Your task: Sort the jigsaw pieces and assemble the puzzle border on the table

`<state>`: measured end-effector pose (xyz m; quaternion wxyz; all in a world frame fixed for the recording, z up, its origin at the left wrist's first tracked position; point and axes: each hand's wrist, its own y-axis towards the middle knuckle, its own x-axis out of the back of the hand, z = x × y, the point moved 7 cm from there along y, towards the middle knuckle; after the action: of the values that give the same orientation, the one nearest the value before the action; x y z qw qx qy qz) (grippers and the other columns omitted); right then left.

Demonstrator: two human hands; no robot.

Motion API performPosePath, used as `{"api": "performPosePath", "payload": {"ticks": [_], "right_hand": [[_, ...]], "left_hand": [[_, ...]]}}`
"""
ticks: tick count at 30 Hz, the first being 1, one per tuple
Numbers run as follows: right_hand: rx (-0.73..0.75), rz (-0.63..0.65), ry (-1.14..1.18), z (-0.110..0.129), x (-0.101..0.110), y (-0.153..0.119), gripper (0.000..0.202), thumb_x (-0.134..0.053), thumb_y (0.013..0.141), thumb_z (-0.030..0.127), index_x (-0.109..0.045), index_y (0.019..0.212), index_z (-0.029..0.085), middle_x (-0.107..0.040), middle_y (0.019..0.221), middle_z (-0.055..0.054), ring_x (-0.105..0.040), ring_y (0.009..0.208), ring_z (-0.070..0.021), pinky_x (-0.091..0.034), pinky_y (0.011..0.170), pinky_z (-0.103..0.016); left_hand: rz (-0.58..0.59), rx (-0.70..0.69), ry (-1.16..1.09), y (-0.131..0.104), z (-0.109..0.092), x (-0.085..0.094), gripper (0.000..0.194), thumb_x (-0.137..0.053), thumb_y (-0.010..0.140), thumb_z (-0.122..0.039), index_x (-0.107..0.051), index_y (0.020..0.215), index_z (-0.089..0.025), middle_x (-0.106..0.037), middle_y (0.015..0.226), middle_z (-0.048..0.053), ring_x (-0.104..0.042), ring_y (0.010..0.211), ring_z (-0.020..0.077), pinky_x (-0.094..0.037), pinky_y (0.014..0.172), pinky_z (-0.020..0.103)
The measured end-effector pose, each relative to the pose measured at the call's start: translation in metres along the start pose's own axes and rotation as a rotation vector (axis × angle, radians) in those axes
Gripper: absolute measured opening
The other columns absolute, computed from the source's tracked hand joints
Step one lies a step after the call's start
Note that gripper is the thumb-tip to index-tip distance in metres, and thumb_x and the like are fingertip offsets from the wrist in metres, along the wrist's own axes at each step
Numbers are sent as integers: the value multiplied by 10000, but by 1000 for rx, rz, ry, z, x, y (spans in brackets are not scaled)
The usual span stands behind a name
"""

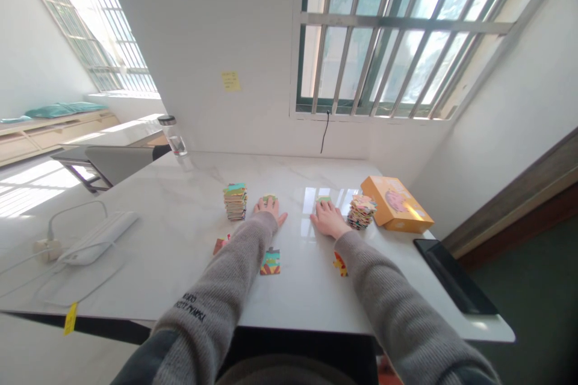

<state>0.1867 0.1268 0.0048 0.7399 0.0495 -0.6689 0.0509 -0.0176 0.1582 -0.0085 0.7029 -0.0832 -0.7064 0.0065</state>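
On the white table [307, 301], my left hand [270, 209] lies flat with its fingers spread, fingertips over a small greenish piece [270, 198]. My right hand [329, 218] also rests flat and spread, its fingertips on another greenish piece [323, 198]. Left of my left hand rises a tall stack of puzzle pieces [235, 202]. A second, less even stack [360, 212] stands just right of my right hand. Nearer me lie a teal and orange piece [270, 261], a reddish piece [220, 245] partly behind my left sleeve, and a yellow and red piece [341, 264] beside my right sleeve.
An orange box [397, 204] sits behind the right stack, and a black tablet-like object [455, 277] lies at the right edge. A lidded bottle [174, 135] stands at the back left. A white power strip [98, 237] with cables is on the left.
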Motion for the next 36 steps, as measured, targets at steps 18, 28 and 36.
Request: {"api": "performPosePath", "payload": {"ticks": [18, 28, 36], "right_hand": [[-58, 44, 60, 2, 1, -1, 641, -330, 1002, 463, -229, 1569, 181, -50, 1670, -146, -21, 1520, -378, -229, 1139, -589], [297, 211, 293, -14, 13, -120, 682, -505, 930, 477, -328, 1537, 220, -334, 1550, -138, -273, 1464, -283, -272, 1199, -428], [222, 111, 422, -44, 14, -170, 603, -569, 903, 430, -446, 1450, 210, -424, 1445, -121, -357, 1388, -275, -289, 1200, -417]], "left_hand": [[-25, -58, -23, -19, -3, 6, 777, -341, 931, -618, -208, 1577, -207, -93, 1674, 86, -50, 1510, 441, -157, 1195, 581], [-4, -458, -50, -150, -28, 4, 665, -640, 797, -498, -508, 1382, -210, -503, 1419, 164, -446, 1320, 351, -396, 1079, 517], [53, -564, -121, -156, 17, 7, 524, -629, 751, -279, -575, 1268, -212, -576, 1301, 99, -535, 1169, 288, -474, 1016, 419]]}}
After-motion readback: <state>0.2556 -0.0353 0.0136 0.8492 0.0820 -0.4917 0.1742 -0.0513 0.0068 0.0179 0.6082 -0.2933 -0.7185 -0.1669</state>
